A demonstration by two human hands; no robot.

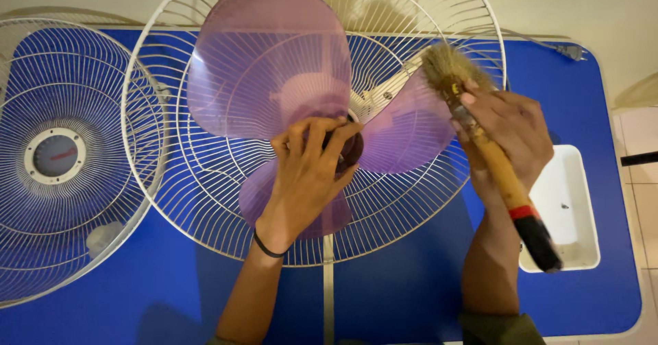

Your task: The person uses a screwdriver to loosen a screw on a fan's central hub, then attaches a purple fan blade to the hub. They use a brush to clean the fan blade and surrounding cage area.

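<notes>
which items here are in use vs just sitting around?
In use:
left hand on the hub of the purple fan blade
right hand holding the brush
rear fan guard under the blade

Lying about:
detached front fan guard
white tray
blue table

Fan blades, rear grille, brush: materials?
Blades: likely translucent purple plastic, glossy; the grille shows through them.
Grille: thin wire, white or cream coated, probably metal.
Brush: straw-coloured bristles, natural or synthetic unclear; handle looks like varnished wood with a red band and black end.
</notes>
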